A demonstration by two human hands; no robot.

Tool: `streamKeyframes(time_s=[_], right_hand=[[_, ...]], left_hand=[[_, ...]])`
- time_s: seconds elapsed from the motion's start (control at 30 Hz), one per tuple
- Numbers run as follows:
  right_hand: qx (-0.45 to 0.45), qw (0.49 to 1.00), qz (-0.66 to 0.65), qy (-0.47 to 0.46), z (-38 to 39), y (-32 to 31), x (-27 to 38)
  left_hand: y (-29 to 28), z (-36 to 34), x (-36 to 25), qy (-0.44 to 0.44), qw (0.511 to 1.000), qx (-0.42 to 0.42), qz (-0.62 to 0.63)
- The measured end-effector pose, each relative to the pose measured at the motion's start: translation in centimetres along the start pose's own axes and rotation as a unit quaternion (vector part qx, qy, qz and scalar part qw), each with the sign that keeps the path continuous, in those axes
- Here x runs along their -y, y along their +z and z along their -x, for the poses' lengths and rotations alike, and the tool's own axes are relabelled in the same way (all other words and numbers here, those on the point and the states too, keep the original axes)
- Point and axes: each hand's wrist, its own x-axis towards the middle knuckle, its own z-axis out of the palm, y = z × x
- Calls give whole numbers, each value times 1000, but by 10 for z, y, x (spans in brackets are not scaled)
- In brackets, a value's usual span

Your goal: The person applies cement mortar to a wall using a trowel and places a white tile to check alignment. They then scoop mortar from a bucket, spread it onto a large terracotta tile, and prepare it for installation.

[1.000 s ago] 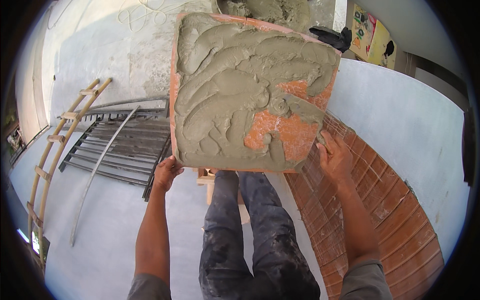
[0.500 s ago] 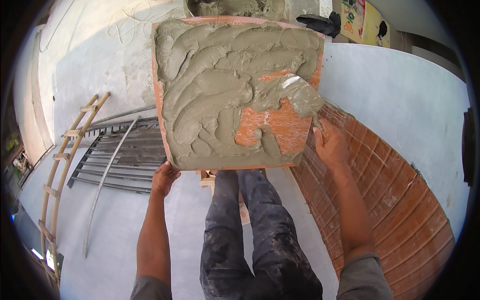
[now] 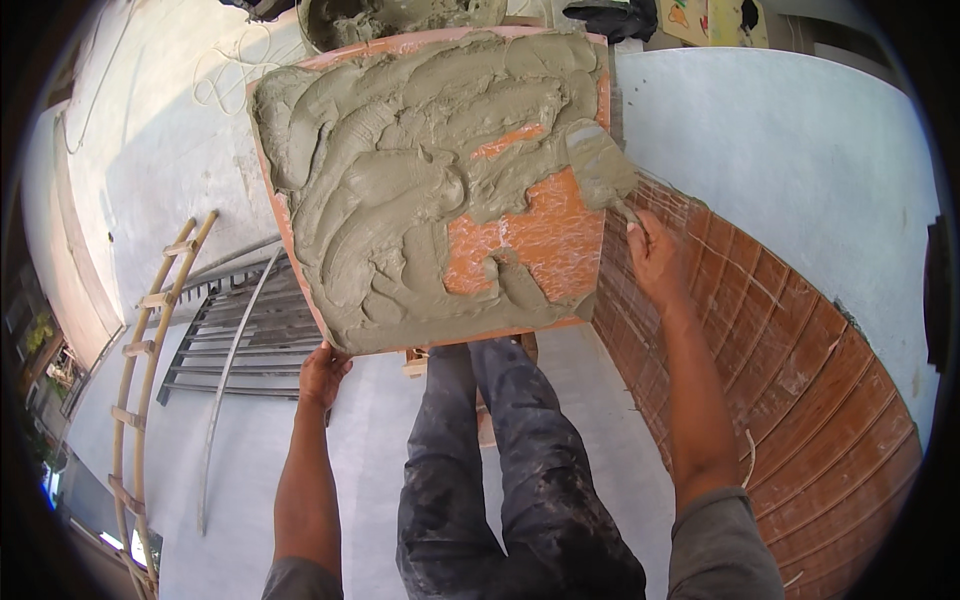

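A large orange tile point(image 3: 535, 240) is tilted up in front of me, most of its face under thick wet grey mortar point(image 3: 390, 190). A bare orange patch with white streaks shows right of its middle. At the near left corner, my left hand point(image 3: 324, 377) is closed on the tile's edge. My right hand point(image 3: 657, 262) grips the handle of a trowel point(image 3: 602, 168) just outside the right edge. The trowel's blade, smeared with mortar, lies over that edge. Its underside is hidden.
Beyond the tile stands a basin of mortar point(image 3: 325, 25). A bamboo ladder point(image 3: 140, 350) and dark metal grilles point(image 3: 240, 340) are on the left. Brown ribbed panels point(image 3: 760, 370) lie to the right. A black bag-like item point(image 3: 615, 18) is at the far side.
The trowel has shifted outward to the tile's right edge, and the bare patch reaches further up there. My left hand keeps hold of the corner. The whole view has turned slightly.
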Motion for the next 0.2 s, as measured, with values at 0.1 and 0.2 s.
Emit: streamKeyframes(time_s=[0.1, 0.2], right_hand=[[38, 993, -96, 51, -6, 9, -33], [68, 983, -152, 73, -7, 11, -72]], left_hand=[[-6, -3, 1, -1, 1000, 17, -10], [-11, -5, 3, 2, 999, -7, -31]])
